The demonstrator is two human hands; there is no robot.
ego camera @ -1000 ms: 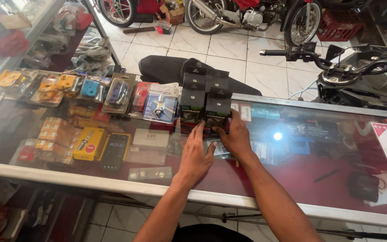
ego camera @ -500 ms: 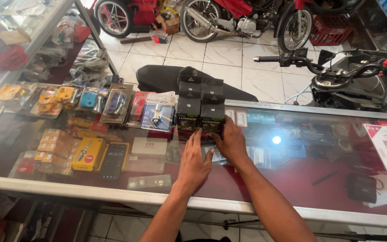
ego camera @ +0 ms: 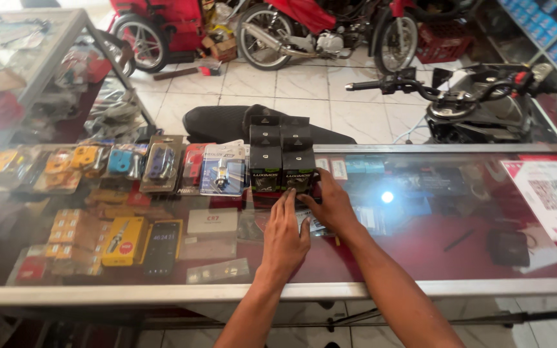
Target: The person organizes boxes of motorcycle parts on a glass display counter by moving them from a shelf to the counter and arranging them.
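Both hands meet at the stack of small black boxes [ego camera: 282,154] on the glass counter [ego camera: 433,219]. Fingers of the right hand [ego camera: 333,206] curl against the lower right box, pressing it rather than closing around it, while the left hand [ego camera: 285,235] lies flat and open on the glass, fingertips touching the stack's base. Blister-packed parts [ego camera: 162,167] lie just left of the boxes, and a black motorcycle seat [ego camera: 227,122] sits behind the counter.

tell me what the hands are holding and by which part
Nothing is lifted. The left hand lies flat on the glass counter, fingertips at the black boxes; the right hand touches the stack's lower right corner.
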